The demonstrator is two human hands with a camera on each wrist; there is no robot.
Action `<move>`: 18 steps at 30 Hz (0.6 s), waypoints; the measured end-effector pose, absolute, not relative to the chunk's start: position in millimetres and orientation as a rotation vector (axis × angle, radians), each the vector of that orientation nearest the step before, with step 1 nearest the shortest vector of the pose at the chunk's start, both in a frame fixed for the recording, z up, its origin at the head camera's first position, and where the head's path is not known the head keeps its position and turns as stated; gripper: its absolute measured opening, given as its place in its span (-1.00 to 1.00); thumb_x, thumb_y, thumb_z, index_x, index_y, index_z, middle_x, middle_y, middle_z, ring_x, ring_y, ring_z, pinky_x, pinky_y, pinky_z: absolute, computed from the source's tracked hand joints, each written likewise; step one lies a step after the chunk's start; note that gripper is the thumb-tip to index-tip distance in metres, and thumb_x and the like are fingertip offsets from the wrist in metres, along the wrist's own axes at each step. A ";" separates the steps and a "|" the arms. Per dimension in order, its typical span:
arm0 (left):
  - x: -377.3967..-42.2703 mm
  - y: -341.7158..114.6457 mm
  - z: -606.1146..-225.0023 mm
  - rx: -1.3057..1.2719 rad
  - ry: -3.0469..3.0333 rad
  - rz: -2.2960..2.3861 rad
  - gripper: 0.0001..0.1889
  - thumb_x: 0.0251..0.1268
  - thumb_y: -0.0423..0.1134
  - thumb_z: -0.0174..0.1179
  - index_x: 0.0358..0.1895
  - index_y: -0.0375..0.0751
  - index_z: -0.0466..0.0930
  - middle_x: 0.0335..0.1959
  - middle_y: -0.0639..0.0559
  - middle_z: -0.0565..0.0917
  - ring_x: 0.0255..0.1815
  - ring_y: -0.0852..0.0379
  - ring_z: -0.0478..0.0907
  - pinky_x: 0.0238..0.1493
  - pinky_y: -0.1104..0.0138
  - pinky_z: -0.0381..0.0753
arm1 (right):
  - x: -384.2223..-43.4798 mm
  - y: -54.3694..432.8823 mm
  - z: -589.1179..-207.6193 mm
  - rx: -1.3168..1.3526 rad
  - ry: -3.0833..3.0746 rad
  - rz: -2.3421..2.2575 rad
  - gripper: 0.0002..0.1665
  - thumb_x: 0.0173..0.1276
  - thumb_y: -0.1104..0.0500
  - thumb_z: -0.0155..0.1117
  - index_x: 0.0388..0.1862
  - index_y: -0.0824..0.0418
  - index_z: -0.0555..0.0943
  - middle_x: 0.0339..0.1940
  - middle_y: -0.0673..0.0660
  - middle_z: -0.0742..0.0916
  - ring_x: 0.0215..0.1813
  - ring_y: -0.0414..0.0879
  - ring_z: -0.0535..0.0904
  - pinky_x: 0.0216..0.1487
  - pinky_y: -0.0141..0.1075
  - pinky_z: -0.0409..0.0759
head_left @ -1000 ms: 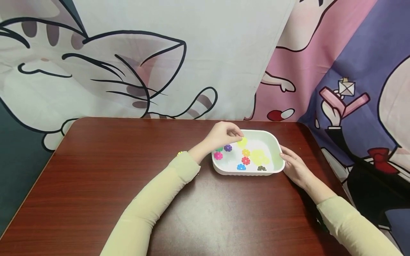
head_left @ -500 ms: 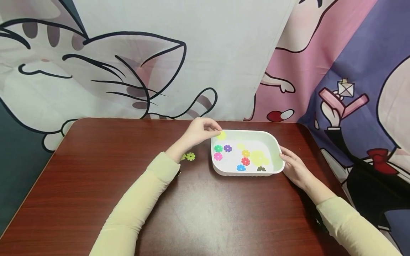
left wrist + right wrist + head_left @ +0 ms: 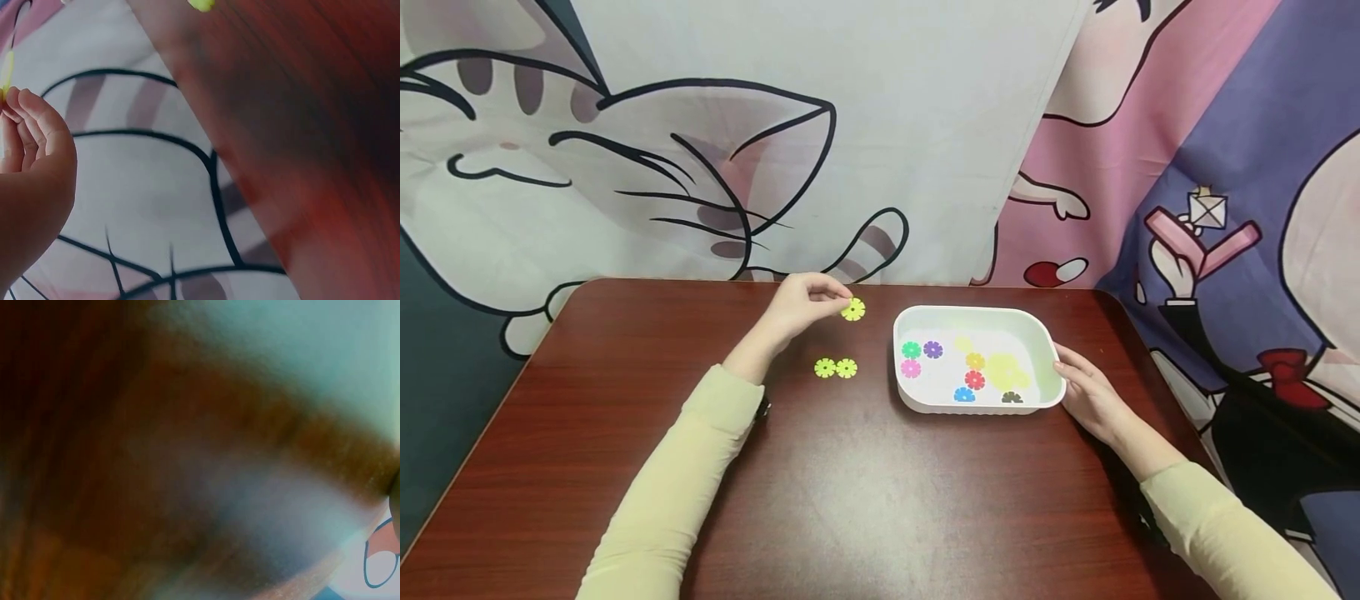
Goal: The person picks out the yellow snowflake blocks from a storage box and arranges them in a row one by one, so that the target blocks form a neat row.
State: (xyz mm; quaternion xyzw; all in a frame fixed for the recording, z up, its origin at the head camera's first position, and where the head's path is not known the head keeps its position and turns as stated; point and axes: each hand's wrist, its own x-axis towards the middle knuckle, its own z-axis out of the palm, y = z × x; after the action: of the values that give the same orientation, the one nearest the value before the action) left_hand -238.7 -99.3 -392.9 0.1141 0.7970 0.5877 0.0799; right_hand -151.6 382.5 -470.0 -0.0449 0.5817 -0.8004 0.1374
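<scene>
Left hand (image 3: 801, 305): pinches a yellow disc (image 3: 854, 310)!
Right hand (image 3: 1092, 395): grips the white tray (image 3: 958, 408).
Desk (image 3: 842, 492): two discs (image 3: 824, 368), side by side!

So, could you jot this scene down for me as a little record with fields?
Left hand: pinches a yellow-green disc outside the tray
Right hand: grips the right end of the white tray
Tray contents: flower-shaped discs in several colours, including purple, green, pink, red and blue
Loose pieces: two yellow-green discs, side by side on the table
Backdrop: cartoon-printed cloth
</scene>
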 end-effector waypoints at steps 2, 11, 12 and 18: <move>-238.0 -109.8 -393.6 0.310 2.384 1.752 -0.76 0.39 -0.33 0.40 0.02 -0.39 0.77 -0.16 -0.06 0.78 -0.21 0.21 0.73 -0.08 0.44 0.70 | -151.5 382.5 -470.3 -0.130 1.687 -2.316 -0.49 0.71 0.34 -0.16 0.31 -0.07 0.62 0.26 -0.16 0.74 0.26 -0.37 0.64 0.23 -0.51 0.60; -234.5 -149.4 -406.1 0.259 2.381 1.718 -0.73 0.40 -0.38 0.37 0.04 -0.53 0.72 -0.33 0.13 0.78 -0.31 0.31 0.74 -0.07 0.36 0.77 | -151.0 382.4 -470.8 -0.119 1.682 -2.316 -0.49 0.71 0.35 -0.15 0.30 -0.09 0.63 0.26 -0.18 0.74 0.26 -0.38 0.64 0.23 -0.50 0.61; -233.8 -152.9 -408.1 0.253 2.393 1.701 -0.73 0.40 -0.37 0.38 0.03 -0.52 0.72 -0.33 0.13 0.78 -0.30 0.29 0.74 -0.05 0.34 0.77 | -151.1 382.5 -470.8 -0.121 1.686 -2.314 -0.49 0.72 0.35 -0.15 0.30 -0.09 0.63 0.26 -0.18 0.74 0.26 -0.39 0.64 0.23 -0.51 0.60; -229.8 -168.0 -420.4 0.210 2.445 1.601 -0.73 0.38 -0.34 0.40 0.01 -0.50 0.74 -0.32 0.09 0.78 -0.31 0.24 0.73 -0.12 0.40 0.74 | -152.1 383.0 -470.7 -0.135 1.687 -2.315 -0.49 0.72 0.34 -0.16 0.31 -0.08 0.62 0.26 -0.17 0.74 0.27 -0.38 0.64 0.24 -0.52 0.60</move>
State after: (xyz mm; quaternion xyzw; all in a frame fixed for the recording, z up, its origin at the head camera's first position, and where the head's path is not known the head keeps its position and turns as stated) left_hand -229.8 -168.0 -420.4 0.0711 0.8298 0.5434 0.1053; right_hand -152.1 383.0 -470.7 -0.0468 0.5827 -0.7998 0.1366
